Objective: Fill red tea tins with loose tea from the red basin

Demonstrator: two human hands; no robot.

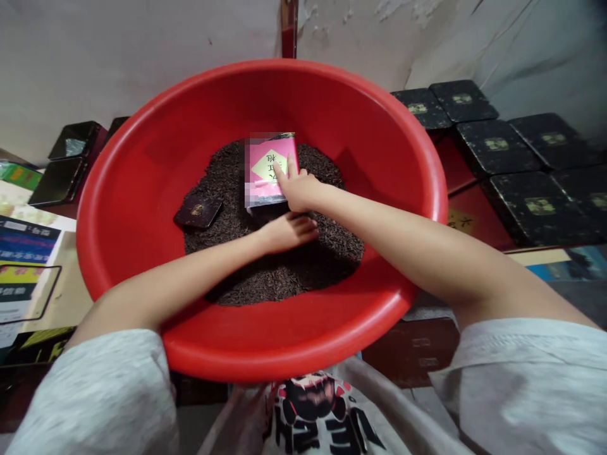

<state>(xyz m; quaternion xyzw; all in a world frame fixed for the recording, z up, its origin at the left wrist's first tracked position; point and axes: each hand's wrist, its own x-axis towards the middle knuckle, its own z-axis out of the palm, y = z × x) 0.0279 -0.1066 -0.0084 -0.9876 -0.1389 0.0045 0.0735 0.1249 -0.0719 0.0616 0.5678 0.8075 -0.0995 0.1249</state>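
Observation:
A pink tea tin [265, 151] with a yellow diamond label lies tilted on dark loose tea leaves [265, 278] in a large red basin [256, 344]. My right hand [302, 188] grips the tin at its right side, with fingers over the labelled face. Just below the tin's near end, my left hand [290, 232] is low over the leaves, its fingers stretched to the right. Whether leaves lie under its palm is hidden. A dark square tin lid [198, 210] rests on the leaves at the left.
Several black-lidded tins [502, 148] stand close together right of the basin. Left of it are open dark tins [71, 158] and printed cardboard [28, 265]. A pale wall [142, 44] rises behind the basin.

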